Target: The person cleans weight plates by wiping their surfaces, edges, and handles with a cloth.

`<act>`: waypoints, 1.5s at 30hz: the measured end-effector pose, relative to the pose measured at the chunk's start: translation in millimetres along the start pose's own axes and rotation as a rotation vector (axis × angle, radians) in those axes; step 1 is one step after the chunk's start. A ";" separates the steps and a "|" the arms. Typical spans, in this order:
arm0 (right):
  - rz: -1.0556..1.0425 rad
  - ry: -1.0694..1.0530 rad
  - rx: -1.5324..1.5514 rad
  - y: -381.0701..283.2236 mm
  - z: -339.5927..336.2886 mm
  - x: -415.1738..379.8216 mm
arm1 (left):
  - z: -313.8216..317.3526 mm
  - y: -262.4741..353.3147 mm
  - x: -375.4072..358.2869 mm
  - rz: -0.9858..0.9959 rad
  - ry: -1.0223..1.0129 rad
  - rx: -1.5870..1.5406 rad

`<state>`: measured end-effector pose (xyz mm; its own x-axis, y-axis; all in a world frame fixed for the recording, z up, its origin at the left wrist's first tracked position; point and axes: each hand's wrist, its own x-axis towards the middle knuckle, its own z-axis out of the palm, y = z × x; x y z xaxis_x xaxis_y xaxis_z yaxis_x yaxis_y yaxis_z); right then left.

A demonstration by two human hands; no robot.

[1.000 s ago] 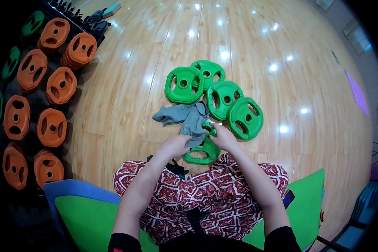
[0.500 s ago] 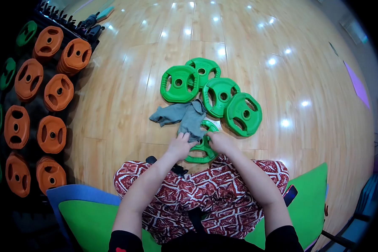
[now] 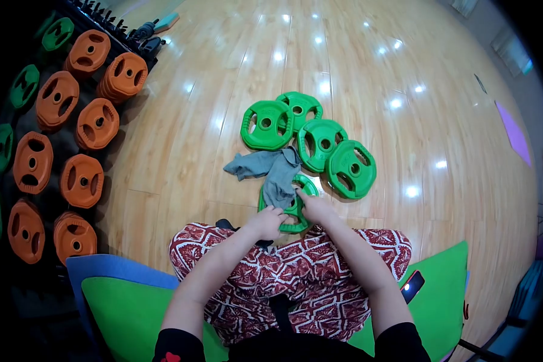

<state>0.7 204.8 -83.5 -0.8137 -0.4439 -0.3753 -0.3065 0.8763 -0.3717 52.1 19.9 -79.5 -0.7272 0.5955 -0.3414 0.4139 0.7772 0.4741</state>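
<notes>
one green weight plate (image 3: 294,212) under grey cloth (image 3: 270,169)

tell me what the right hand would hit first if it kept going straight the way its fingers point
The right hand points up and slightly left across the green plate it rests on. Going straight on, it would probably meet the grey cloth draped over that plate first, though depth is hard to judge here.
</notes>
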 end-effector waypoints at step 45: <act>0.009 0.187 -0.035 -30.8 23.9 -21.4 | 14.8 20.4 14.0 -0.359 0.396 -0.009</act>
<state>39.4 182.9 -84.2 -0.8929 -0.3967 -0.2132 -0.3136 0.8874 -0.3377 58.5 47.2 -86.7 -0.9740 0.1683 -0.1513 0.0974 0.9152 0.3910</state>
